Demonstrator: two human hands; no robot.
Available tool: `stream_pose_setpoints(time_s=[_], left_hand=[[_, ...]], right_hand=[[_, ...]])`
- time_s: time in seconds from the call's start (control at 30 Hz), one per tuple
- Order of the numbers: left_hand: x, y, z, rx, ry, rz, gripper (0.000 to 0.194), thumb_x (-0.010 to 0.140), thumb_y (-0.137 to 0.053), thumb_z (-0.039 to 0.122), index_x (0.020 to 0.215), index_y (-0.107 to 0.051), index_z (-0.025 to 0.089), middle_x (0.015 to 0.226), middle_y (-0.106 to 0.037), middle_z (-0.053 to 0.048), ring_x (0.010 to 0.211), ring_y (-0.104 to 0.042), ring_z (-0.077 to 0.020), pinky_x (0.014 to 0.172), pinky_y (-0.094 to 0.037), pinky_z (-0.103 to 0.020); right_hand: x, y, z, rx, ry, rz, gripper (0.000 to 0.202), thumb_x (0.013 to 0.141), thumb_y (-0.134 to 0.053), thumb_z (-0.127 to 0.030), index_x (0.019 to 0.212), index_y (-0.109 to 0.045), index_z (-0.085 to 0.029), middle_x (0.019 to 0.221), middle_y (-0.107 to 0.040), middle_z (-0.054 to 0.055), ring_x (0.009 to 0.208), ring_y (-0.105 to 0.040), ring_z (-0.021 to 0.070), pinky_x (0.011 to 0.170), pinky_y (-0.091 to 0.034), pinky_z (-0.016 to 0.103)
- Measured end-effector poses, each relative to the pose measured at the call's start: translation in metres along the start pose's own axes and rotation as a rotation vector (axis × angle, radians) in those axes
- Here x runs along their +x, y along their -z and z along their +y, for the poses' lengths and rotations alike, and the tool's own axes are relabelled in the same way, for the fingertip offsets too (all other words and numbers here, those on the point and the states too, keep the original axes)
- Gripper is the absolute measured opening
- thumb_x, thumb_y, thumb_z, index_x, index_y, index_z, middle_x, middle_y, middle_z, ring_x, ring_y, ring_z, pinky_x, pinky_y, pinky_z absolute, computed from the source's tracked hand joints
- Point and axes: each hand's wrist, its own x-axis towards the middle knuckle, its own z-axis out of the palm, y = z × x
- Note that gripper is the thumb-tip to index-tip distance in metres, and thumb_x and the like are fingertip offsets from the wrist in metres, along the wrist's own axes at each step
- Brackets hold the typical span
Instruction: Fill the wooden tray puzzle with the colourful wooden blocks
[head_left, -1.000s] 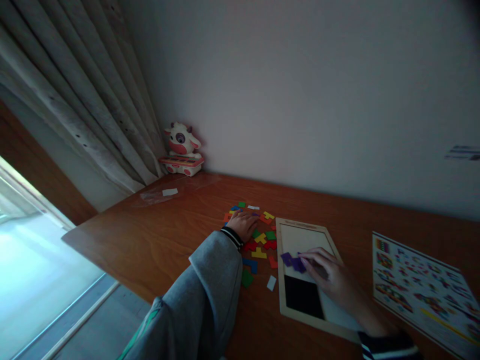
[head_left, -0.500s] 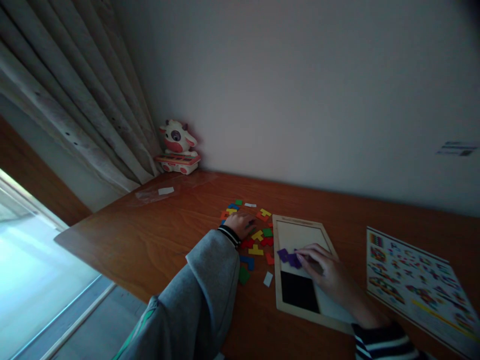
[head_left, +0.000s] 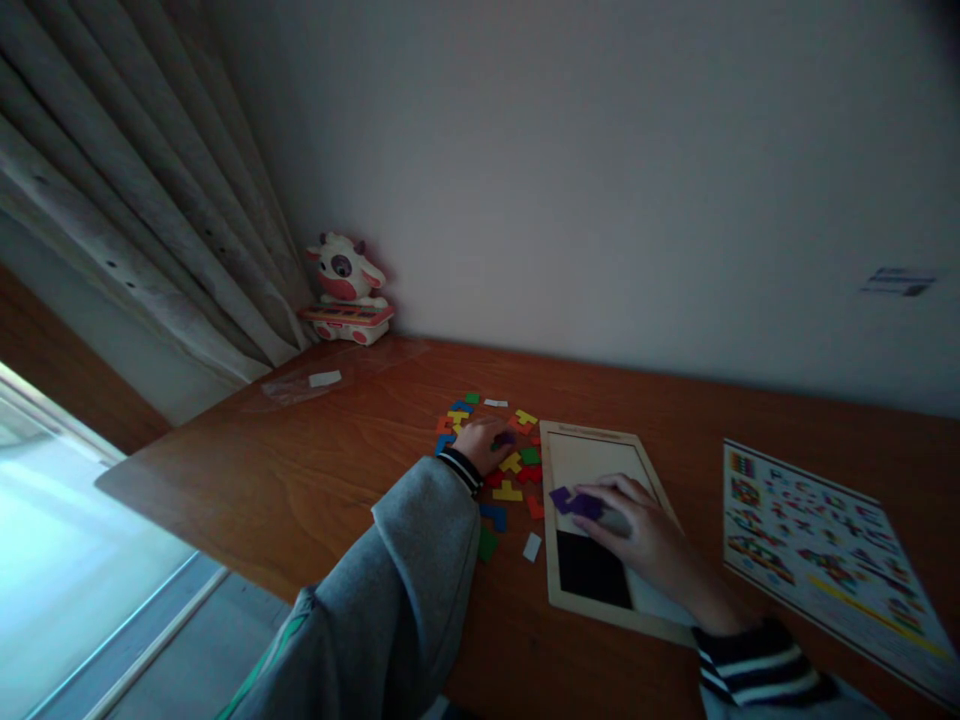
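My left hand is over the loose colored pieces, its fingers closed on a small dark purple piece. Around it lie yellow, green and blue pieces. A wooden-framed board with a white upper surface and a black patch lies to the right. Above that board, my right hand pinches a purple piece between thumb and fingers. Another purple part shows just left of it; whether the two are joined I cannot tell.
A printed pattern sheet lies at the right. A cow-shaped toy stands at the back left by the curtain. White cards, one beside the board, and clear plastic rest on the table.
A dark purple piece now shows in my left hand. My right hand has closed round its purple piece, which looks slightly lifted. The whole view has shifted a little.
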Motion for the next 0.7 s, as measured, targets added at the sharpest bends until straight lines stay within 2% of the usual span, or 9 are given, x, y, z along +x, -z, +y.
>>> stream_pose_setpoints(time_s=[0.13, 0.27, 0.37, 0.5, 0.7], left_hand=[[0.000, 0.004, 0.003, -0.046, -0.002, 0.021, 0.021, 0.075, -0.069, 0.014, 0.095, -0.071, 0.018, 0.100, -0.071, -0.005, 0.086, -0.067, -0.0169, 0.085, -0.054, -0.028], [-0.001, 0.005, 0.004, -0.076, -0.004, 0.036, 0.019, 0.076, -0.069, 0.014, 0.094, -0.072, 0.018, 0.105, -0.070, -0.006, 0.094, -0.067, -0.0180, 0.089, -0.054, -0.029], [0.000, 0.004, 0.003, -0.079, -0.006, 0.029, 0.019, 0.074, -0.070, 0.013, 0.092, -0.073, 0.019, 0.107, -0.069, -0.006, 0.099, -0.066, -0.0190, 0.091, -0.053, -0.029], [0.001, 0.003, 0.003, -0.057, 0.002, 0.009, 0.018, 0.074, -0.070, 0.013, 0.089, -0.074, 0.021, 0.104, -0.070, -0.004, 0.096, -0.066, -0.0188, 0.089, -0.054, -0.030], [-0.002, 0.003, 0.006, 0.006, -0.009, -0.006, 0.011, 0.080, -0.067, 0.016, 0.088, -0.074, 0.020, 0.102, -0.070, -0.005, 0.097, -0.065, -0.0191, 0.093, -0.052, -0.032]], right_hand=[[0.000, 0.000, -0.001, 0.017, -0.017, -0.006, 0.027, 0.090, -0.059, -0.041, 0.113, -0.067, -0.028, 0.106, -0.063, 0.007, 0.102, -0.061, 0.0237, 0.092, -0.051, 0.041], [-0.001, 0.003, -0.001, 0.022, -0.020, 0.008, 0.024, 0.092, -0.057, -0.038, 0.110, -0.069, -0.028, 0.109, -0.063, 0.008, 0.105, -0.060, 0.0237, 0.093, -0.051, 0.041], [0.000, 0.003, -0.003, 0.016, -0.015, 0.031, 0.026, 0.091, -0.059, -0.042, 0.109, -0.070, -0.027, 0.115, -0.064, 0.008, 0.111, -0.058, 0.0256, 0.098, -0.048, 0.045], [0.006, -0.002, -0.011, 0.009, 0.002, 0.036, 0.037, 0.088, -0.062, -0.048, 0.118, -0.066, -0.026, 0.121, -0.065, 0.009, 0.114, -0.058, 0.0275, 0.100, -0.046, 0.050], [0.014, -0.009, -0.018, 0.013, 0.062, 0.041, 0.022, 0.090, -0.062, -0.034, 0.108, -0.073, -0.028, 0.112, -0.068, 0.008, 0.106, -0.062, 0.0250, 0.093, -0.052, 0.044]])
